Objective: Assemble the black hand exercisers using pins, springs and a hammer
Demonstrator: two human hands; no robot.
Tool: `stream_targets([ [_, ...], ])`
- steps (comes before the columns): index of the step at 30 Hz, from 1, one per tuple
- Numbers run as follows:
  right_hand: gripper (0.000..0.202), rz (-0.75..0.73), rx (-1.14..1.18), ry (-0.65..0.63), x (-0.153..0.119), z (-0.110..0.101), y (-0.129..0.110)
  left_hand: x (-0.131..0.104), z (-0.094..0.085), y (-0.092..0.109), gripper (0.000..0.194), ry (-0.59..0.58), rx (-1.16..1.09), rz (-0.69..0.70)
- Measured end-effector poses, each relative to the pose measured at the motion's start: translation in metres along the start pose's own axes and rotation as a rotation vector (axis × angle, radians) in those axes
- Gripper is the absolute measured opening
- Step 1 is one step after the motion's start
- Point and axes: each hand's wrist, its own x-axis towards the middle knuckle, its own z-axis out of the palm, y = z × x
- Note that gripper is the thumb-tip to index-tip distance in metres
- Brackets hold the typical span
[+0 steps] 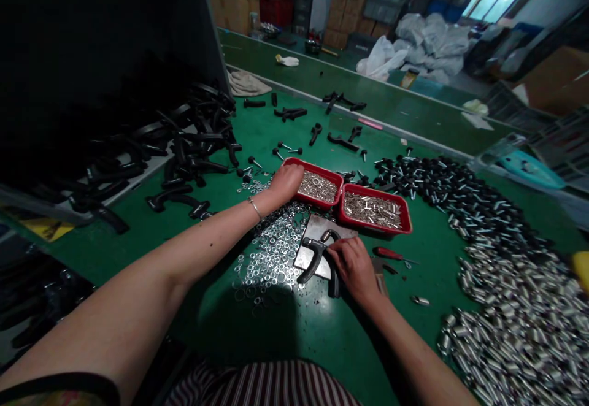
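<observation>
My left hand (286,183) reaches over the left end of a red tray (339,197) full of small silvery parts. Its fingers are drawn together, and their tips are hidden, so what they pinch cannot be made out. Over a metal plate (304,257), my right hand (355,266) is closed on a black curved handle (315,257) with two arms. A short metal cylinder (326,235) sits at the top of that handle. A second red tray (409,227) with small metal pins stands beside the first one.
Loose washers (271,246) lie left of the plate. A red screwdriver (389,252) rests to the right. Farther right are heaps of black-headed bolts (442,182) and metal cylinders (515,326). Black handles (202,142) pile up at the left; a conveyor (340,81) runs behind.
</observation>
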Motion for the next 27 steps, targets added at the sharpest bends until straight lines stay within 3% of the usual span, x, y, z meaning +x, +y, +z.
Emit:
stream_targets([
  [3, 0.019, -0.023, -0.086, -0.002, 0.000, 0.004, 0.001, -0.004, -0.002, -0.002, 0.020, 0.019, -0.024, -0.014],
  [6, 0.020, -0.050, -0.150, -0.019, 0.000, 0.006, 0.001, -0.013, -0.009, 0.000, 0.015, 0.115, -0.124, -0.007],
  [10, 0.019, -0.074, -0.157, -0.038, -0.003, 0.007, 0.002, -0.043, -0.021, 0.013, 0.007, 0.226, -0.358, 0.079],
  [15, 0.020, -0.089, -0.185, -0.019, -0.007, 0.008, 0.004, -0.102, -0.022, 0.036, 0.006, 0.169, -0.578, 0.101],
  [19, 0.022, -0.128, -0.287, -0.115, -0.002, 0.004, 0.002, -0.140, -0.017, 0.046, 0.006, 0.084, -0.666, 0.036],
  [22, 0.023, -0.136, -0.364, -0.171, 0.002, 0.002, -0.001, -0.158, -0.015, 0.052, 0.007, 0.038, -0.729, -0.011],
  [27, 0.022, -0.101, -0.380, -0.123, 0.001, 0.005, -0.002, -0.177, -0.012, 0.057, 0.007, -0.002, -0.803, -0.074],
])
